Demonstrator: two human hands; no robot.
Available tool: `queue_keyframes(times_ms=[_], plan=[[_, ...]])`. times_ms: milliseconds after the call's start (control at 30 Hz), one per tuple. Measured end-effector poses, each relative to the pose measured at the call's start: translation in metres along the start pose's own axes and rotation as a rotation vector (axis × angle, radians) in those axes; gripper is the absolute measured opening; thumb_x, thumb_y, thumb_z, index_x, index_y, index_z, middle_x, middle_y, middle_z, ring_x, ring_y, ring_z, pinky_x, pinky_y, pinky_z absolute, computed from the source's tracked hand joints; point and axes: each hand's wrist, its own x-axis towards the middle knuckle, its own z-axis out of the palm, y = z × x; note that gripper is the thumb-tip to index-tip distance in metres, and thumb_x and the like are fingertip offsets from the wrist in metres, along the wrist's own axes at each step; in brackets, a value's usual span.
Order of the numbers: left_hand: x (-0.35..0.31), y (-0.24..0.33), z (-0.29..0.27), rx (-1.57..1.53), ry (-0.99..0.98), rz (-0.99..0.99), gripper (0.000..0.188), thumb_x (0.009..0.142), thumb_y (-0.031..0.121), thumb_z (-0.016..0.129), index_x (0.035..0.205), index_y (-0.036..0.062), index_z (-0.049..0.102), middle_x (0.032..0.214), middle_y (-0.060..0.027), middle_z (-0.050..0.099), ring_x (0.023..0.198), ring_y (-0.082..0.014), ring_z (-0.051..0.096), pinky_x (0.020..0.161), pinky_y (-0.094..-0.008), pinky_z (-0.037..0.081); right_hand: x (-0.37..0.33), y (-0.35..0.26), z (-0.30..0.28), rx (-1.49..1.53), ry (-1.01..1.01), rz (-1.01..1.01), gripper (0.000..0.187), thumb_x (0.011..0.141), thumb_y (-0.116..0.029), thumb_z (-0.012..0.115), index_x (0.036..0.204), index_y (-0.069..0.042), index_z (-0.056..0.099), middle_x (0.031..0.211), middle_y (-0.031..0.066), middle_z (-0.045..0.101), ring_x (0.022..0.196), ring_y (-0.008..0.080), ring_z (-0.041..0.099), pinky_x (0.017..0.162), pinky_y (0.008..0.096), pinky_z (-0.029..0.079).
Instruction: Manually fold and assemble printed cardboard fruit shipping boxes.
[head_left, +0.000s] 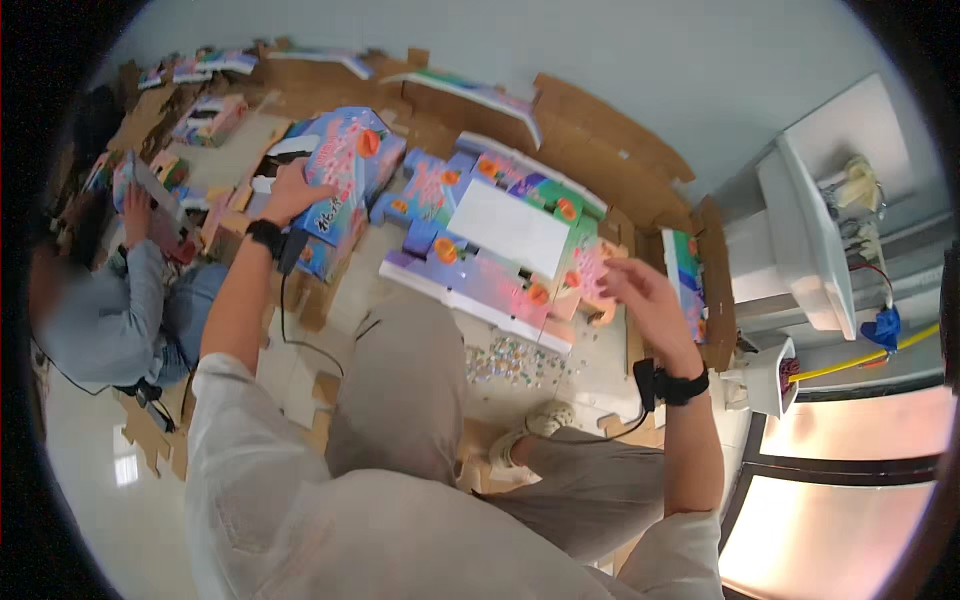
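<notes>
- Nearest, a seated person's pale shirt (360, 540) and soft grey-brown trousers (395, 400), with knees bent and a light shoe (553, 415) on the glossy, pale tiled floor (120, 500).
- Just past the knees, a loose scatter of tiny, glinting, many-coloured bits (500, 362) on the floor.
- The person's hands are well apart, each with a black band at the wrist. The right hand (643, 300), fingers loosely bent and parted, is at the pink end of a flat printed sheet; I cannot tell whether it touches.
- That sheet (510, 228) lies in front of the person: smooth card with notched tabs, a plain white rectangle in the middle, and blue, green and pink print with round orange fruit.
- The left hand (288, 194) rests on a printed carton (345, 165), beside its opening; I cannot tell how firmly it grips. The carton is boxy and tilted, with large dark lettering and orange fruit. Its opening shows white and a dark inside; the contents are unclear.
- To the left, a co-worker's hand (135, 212), below a grey-blue sleeve (145, 285), is at another printed box.
- To the right, a smooth white basin (815, 235), a yellow hose (850, 366) and a small white bin (762, 380) with something dark red inside.
- Farther back, a smaller printed box (210, 120) and rough brown cardboard (610, 125) along a plain pale wall (650, 60).
</notes>
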Motion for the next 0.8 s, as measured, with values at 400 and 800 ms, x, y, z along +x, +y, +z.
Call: queue_keyframes(times_ms=[400,800], plan=[[-0.234,0.279,-0.167,0.200,0.164,1.151,0.072,0.061,0.013,0.086,0.128,0.0073,0.063,0.116,-0.0113,0.062,0.117,-0.0321,0.056,0.114,-0.0528,0.035,-0.050,-0.021,0.023,0.849,0.069,-0.364,0.082,0.108,-0.037,0.062,0.167,-0.001,0.017,0.156,0.0209,0.049,0.137,0.0283,0.055,0.113,0.0404,0.045],[-0.270,0.411,-0.107,-0.116,-0.181,1.312,0.072,0.076,0.021,0.090,0.139,0.0050,0.057,0.133,-0.0155,0.061,0.127,-0.0373,0.055,0.113,-0.0483,0.042,-0.092,-0.029,-0.018,0.806,0.765,-0.444,0.105,0.079,-0.015,0.090,0.157,0.005,0.023,0.125,0.0136,0.064,0.107,0.0171,0.065,0.089,0.0322,0.056]])
